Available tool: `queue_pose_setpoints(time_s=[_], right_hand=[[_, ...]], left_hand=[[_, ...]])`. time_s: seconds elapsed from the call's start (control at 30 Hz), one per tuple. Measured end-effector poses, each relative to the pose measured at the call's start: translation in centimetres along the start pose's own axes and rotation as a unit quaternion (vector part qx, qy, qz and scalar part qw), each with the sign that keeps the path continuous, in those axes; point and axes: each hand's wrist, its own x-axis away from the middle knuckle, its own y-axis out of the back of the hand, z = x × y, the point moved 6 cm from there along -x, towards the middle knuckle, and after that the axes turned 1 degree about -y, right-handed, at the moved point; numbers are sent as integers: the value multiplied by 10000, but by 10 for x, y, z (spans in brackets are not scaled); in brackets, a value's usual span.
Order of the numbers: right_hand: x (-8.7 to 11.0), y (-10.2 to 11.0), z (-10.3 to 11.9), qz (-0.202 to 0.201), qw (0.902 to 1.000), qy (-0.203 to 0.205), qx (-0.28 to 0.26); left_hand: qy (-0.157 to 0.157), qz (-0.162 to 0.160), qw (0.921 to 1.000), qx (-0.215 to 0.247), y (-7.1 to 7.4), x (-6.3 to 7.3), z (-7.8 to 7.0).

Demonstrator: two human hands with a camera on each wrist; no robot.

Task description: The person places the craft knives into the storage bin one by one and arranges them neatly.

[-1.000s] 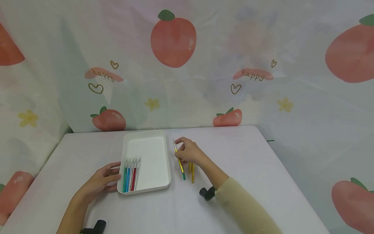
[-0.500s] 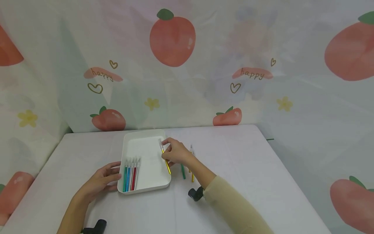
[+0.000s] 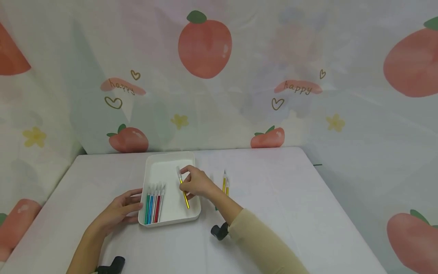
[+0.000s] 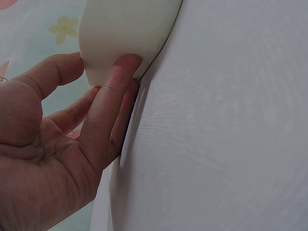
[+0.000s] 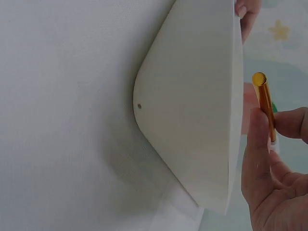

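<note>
My right hand [image 3: 198,183] pinches a slim gold pen-shaped stick [image 3: 184,194] with a clear cap, holding it tilted over the right half of a white tray [image 3: 171,222]. From the right wrist view, the stick's round gold end [image 5: 259,78] shows between thumb and fingers, above the tray rim. Fingers of my left hand [image 3: 116,210] touch the tray's left side, fairly straight; the left wrist view has the fingertips against its outer wall [image 4: 125,29]. Inside the tray, a row of similar capped sticks [image 3: 157,209] in green, blue, white and red lies along the left.
To the tray's right, two gold capped sticks [image 3: 224,183] lie on the white table [image 3: 273,190], partly behind my right forearm. A green stick's end [image 3: 216,208] shows beside that forearm. Behind the table hangs a peach-print cloth [image 3: 222,106].
My right hand has carried the gold stick leftward from the table, across the tray's right rim, to over the tray. The left hand has kept its place at the tray's side.
</note>
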Motion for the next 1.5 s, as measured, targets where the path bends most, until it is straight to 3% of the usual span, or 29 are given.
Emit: queue_pose_setpoints(time_s=[0.5,0.77,1.03,1.5], right_hand=[[-1,-36,-2,146,9999,6,59],[-4,-44,-11,-36,9997,-245,82],[-4,-53,-16,-213,9975,-492,469],[6,-54,-8,-181,9982,-291,491]], left_hand=[[-47,99,9999,68,0,1,-1],[-112,120,9999,9,1,-1,-1],[-101,136,9999,23,1,-1,0],[-68,99,9999,22,0,1,-1]])
